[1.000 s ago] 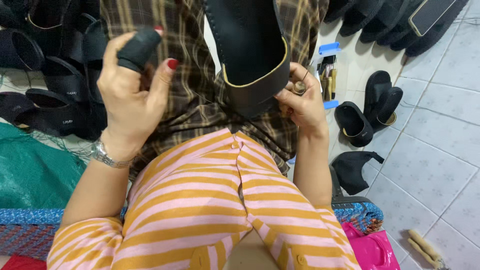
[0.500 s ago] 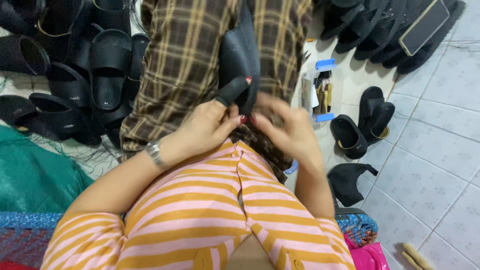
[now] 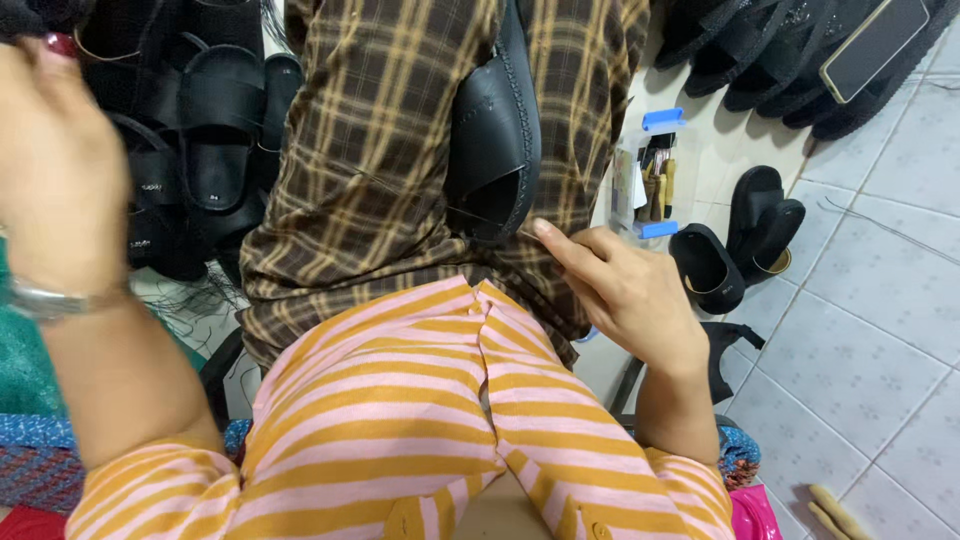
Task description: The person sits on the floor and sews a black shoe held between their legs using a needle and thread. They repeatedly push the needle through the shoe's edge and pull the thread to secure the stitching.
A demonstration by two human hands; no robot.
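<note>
A black slip-on sandal (image 3: pixel 495 130) stands on edge on the brown plaid cloth (image 3: pixel 370 170) across my lap. My right hand (image 3: pixel 625 295) is at the sandal's lower edge, index finger stretched out against it, holding it in place. My left hand (image 3: pixel 60 170) is raised high at the left, blurred, with a watch on the wrist and red-painted nails. Something dark shows at its fingertips by the top edge of the frame; I cannot tell whether it is gripped. Below the cloth are my orange and pink striped trousers (image 3: pixel 400 420).
A heap of black sandals (image 3: pixel 210 150) lies at the left and another at the upper right (image 3: pixel 780 50), with a dark phone (image 3: pixel 875 45) on it. A clear box with blue clips (image 3: pixel 650 185) holds tools. Loose sandals (image 3: pixel 750 230) and wooden sticks (image 3: pixel 835 510) lie on the tiled floor.
My left hand has swung from the sandal up to the upper left. The sandal has settled lower onto the plaid cloth, and my right hand stays at its lower edge.
</note>
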